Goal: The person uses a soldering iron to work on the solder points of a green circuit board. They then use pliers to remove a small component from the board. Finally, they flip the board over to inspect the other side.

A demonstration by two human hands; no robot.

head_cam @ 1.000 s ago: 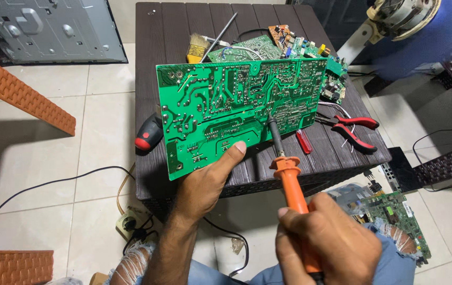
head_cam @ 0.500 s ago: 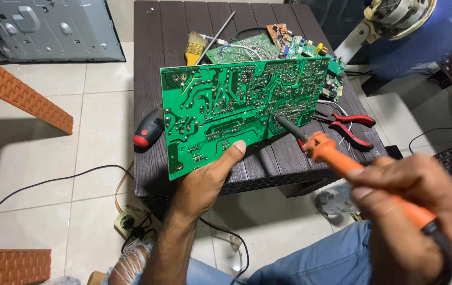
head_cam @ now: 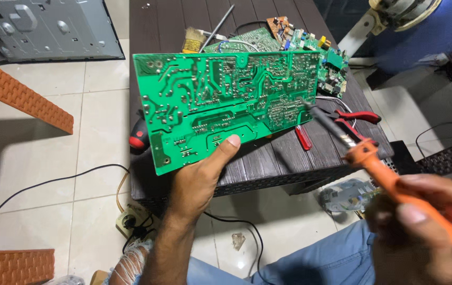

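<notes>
We grip the green circuit board (head_cam: 226, 105) in our left hand (head_cam: 197, 182), thumb on its lower edge, tilted solder-side up toward us. Our right hand (head_cam: 426, 227), at four o'clock, closes on the orange soldering iron (head_cam: 374, 158); its tip seems to touch the board's right edge. No containers here.

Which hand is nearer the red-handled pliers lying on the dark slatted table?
Right. The right hand, gripping the orange-handled soldering iron, sits just below and right of the red-handled pliers. The left hand is farther left, holding the large green circuit board.
</notes>
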